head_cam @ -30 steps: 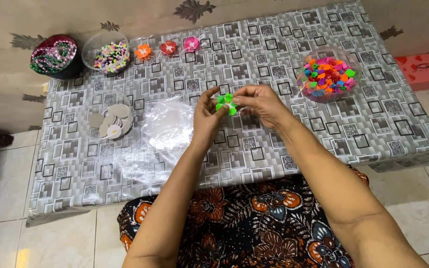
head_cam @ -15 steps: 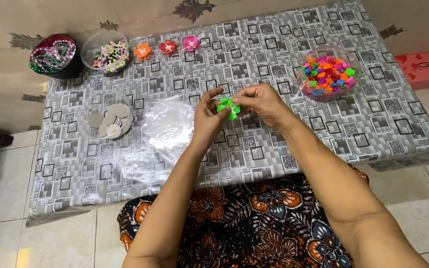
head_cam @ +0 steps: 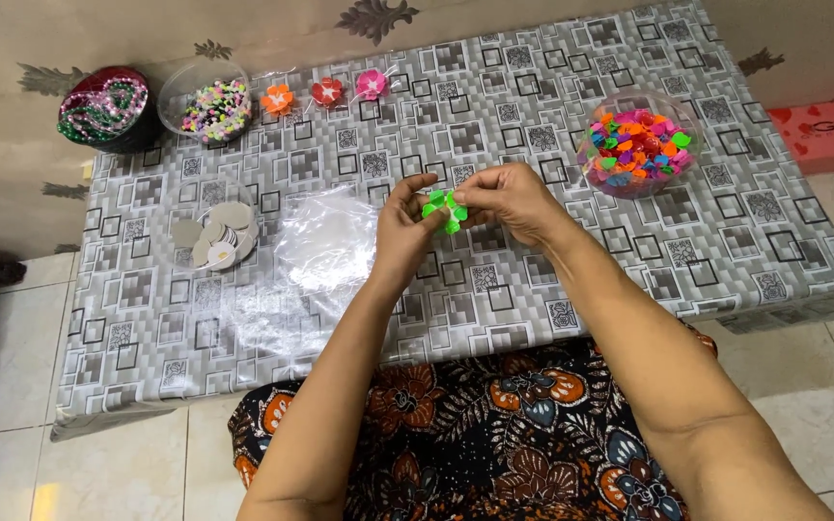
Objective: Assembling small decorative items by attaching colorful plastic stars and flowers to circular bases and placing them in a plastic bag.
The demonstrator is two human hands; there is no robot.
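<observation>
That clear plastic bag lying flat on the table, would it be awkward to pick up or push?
Probably. The plastic bag looks thin and lies flat and crinkled on the tablecloth, so it would likely flop. It seems light, so a push may slide or bunch it. Its glossy surface may be slippery.

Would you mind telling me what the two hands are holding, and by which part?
A small bright green petal-shaped flower piece, pinched at its edges: left hand on its left side, right hand on its right.

A red box (head_cam: pixel 827 135) lies on the tiled floor (head_cam: pixel 2 357) beside the table (head_cam: pixel 552 289).
</observation>
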